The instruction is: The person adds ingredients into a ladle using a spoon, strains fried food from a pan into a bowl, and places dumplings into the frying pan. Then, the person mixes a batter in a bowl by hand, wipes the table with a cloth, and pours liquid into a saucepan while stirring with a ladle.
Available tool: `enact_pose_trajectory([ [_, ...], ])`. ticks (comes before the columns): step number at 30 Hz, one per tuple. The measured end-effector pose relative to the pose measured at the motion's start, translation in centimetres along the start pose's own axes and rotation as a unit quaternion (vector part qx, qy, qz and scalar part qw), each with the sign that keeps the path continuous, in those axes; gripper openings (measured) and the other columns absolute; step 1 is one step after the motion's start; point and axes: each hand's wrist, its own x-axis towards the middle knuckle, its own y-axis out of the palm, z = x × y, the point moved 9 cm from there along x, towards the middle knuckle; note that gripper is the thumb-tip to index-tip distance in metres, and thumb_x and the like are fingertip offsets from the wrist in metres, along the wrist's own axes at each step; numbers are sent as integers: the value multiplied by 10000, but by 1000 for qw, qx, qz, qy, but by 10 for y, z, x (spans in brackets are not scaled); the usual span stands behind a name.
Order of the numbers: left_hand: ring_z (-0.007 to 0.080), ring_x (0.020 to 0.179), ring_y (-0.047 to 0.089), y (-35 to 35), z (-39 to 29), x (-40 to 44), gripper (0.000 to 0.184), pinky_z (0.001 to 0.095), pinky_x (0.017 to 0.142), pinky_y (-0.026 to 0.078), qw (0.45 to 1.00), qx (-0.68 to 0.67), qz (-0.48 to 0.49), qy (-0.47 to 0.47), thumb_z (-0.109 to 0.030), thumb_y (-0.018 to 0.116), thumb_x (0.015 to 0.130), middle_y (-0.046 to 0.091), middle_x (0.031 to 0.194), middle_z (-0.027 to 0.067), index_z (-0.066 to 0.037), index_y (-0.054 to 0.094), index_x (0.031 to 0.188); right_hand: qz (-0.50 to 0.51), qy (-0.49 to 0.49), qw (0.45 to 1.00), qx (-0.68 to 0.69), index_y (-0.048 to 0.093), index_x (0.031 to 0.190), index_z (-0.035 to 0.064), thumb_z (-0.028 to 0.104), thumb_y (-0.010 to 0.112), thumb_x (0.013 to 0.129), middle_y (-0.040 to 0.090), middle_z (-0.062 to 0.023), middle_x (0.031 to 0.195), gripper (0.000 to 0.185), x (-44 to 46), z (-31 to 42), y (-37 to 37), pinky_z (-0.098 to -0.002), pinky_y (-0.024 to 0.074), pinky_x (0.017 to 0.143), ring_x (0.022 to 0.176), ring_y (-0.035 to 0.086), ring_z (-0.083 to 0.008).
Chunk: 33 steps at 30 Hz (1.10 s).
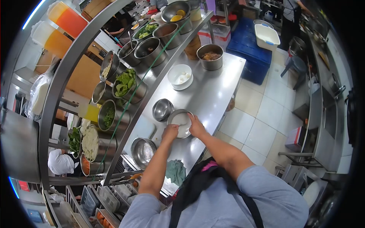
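A shallow metal bowl with pale, whitish contents rests on the steel counter in front of me. My right hand grips its right rim, fingers over the edge. At the bowl's lower left, my left hand is closed in a fist; what it holds is hidden by the fingers. Just beyond the left hand sit stacked small metal bowls. A wider empty-looking metal bowl stands left of my left forearm, and a crumpled green cloth lies near my body.
Farther along the counter are a white bowl with white pieces and a metal pot of brownish food. A raised steel shelf on the left carries several metal containers of greens. Beyond the counter is a blue chest; people work farther off.
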Motion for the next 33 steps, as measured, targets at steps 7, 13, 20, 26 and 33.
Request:
enact_pose_trajectory([
  [7,378,918,699,-54,-53,-29,234,508,778,549,949,303,44,72,-171,551,872,703,937,241,-79,717,1009,35,-13,999,-17,350,1478,128,-58,509,783,406,-231,1437,738,4,1,-1,-465,464,1020,1235,502,-447],
  [13,378,859,700,-52,-77,-28,243,482,698,557,924,346,-4,159,-150,523,893,679,955,182,-61,676,1060,72,-7,997,-23,353,1482,161,-56,509,786,417,-230,1424,746,6,0,-1,-464,478,998,1215,518,-444],
  [20,336,788,711,8,-87,9,269,432,670,572,880,419,33,221,-158,549,874,695,925,171,-41,691,1071,106,-8,994,-18,345,1491,161,-59,495,782,443,-231,1398,758,11,-3,2,-462,479,988,1213,518,-441],
  [26,303,923,722,-8,-118,46,276,432,763,579,854,459,180,168,-155,597,806,725,1039,152,-59,731,1027,81,-16,997,-9,370,1484,167,-54,481,780,453,-201,1399,746,6,10,-8,-456,480,985,1207,524,-429],
  [33,296,963,719,-8,-101,35,284,412,810,571,832,485,229,142,-158,589,817,725,1077,128,-84,738,1047,58,-10,998,-5,417,1460,177,-59,487,785,492,-198,1361,719,3,9,-10,-455,468,999,1202,532,-415],
])
